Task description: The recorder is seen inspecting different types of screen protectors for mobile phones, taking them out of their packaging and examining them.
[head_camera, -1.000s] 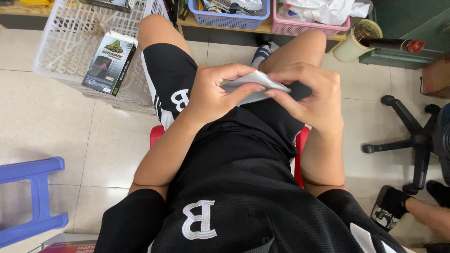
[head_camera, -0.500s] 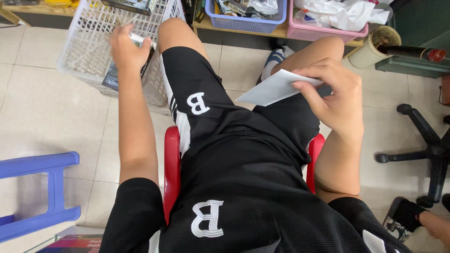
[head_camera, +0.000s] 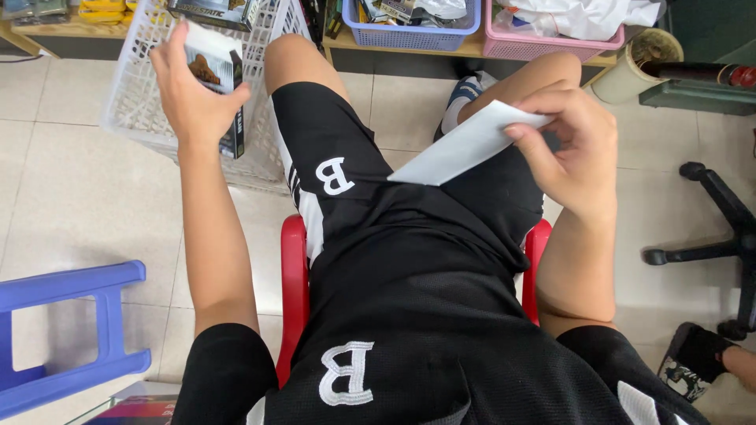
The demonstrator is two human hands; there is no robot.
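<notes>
White and flat, a paper envelope is held in the right hand. It is pinched at its top end between the thumb and the fingers, and it slants down over the right leg, above the black shorts. The lower end is left free.

A small dark box with a picture on its front is gripped by the left hand. The fingers are wrapped round the box from the left side, and the thumb is pressed on its right edge. The box is held up in front of a white basket, which is set on the tiled floor by the left knee. Another dark box can be seen inside the basket, near the top.

A red stool is sat on, and its edges are seen on both sides of the legs. A blue stool is placed on the floor at the left. A blue basket and a pink basket are kept on a low shelf at the top. A black chair base is seen at the right.
</notes>
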